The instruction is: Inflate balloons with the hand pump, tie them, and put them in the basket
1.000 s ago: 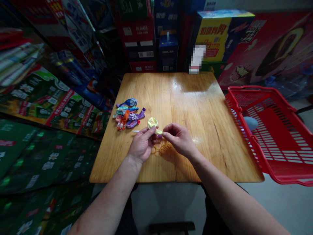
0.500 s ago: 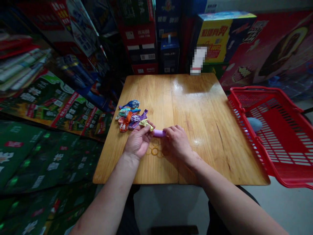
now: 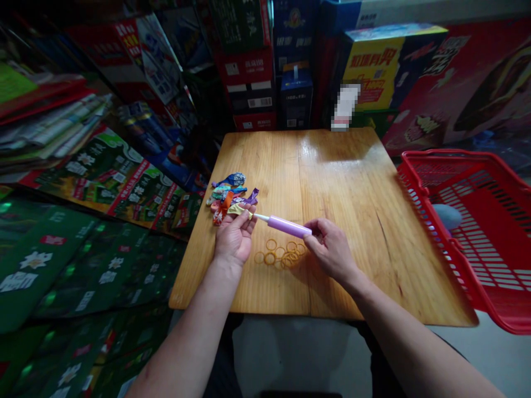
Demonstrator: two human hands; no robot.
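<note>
A pale yellow balloon is pinched in the fingers of my left hand. My right hand grips the right end of a purple hand pump. The pump's thin white nozzle points left and meets the balloon's neck at my left fingertips; how far it goes in is hidden. Beyond my left hand lies a pile of limp balloons, blue, teal, purple and orange. Several tan rubber bands lie on the table between my forearms.
The wooden table spans the space before me. To its right stands a red plastic basket with a grey-blue balloon inside. Stacked boxes line the back, and green cartons the left.
My right hand has moved right along with the pump, so its body and nozzle now show. More rubber bands are uncovered. The whole view has shifted slightly.
</note>
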